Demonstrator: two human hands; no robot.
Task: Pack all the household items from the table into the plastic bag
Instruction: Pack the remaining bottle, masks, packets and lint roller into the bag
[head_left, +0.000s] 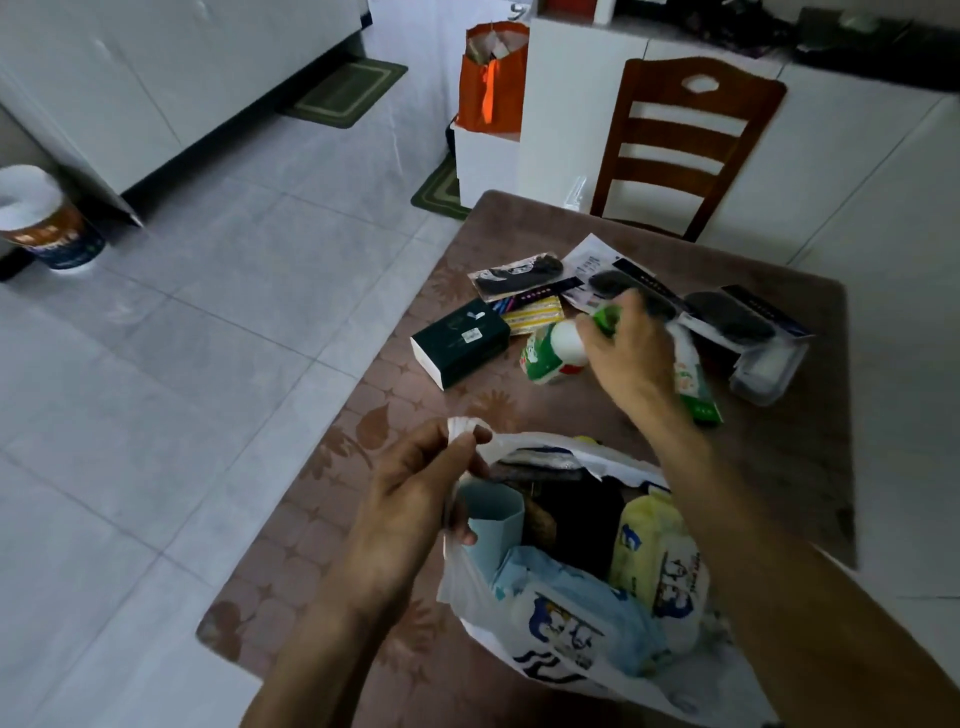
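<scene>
The left hand (415, 499) pinches a twisted handle of the white plastic bag (519, 649) between thumb and fingers, holding its mouth open at the near edge of the table (363, 467). Inside the bag show a pale blue cup (488, 514), a yellow packet (649, 545), a blue-and-white packet (571, 613) and something dark between them. The right hand (628, 348) reaches across the bag to the middle of the table, its fingers closed around a green-and-white bottle (550, 353) lying on its side. Just beside the bottle sit a dark green box (460, 340), a yellow striped packet (535, 312) and a green pack (696, 384) partly hidden under the wrist. Farther back lie black items in clear packaging (727, 317), a printed leaflet (592, 260) and a clear plastic container (769, 369). A wooden chair (685, 140) stands at the far side, and an orange bag (491, 83) is on the floor beyond
</scene>
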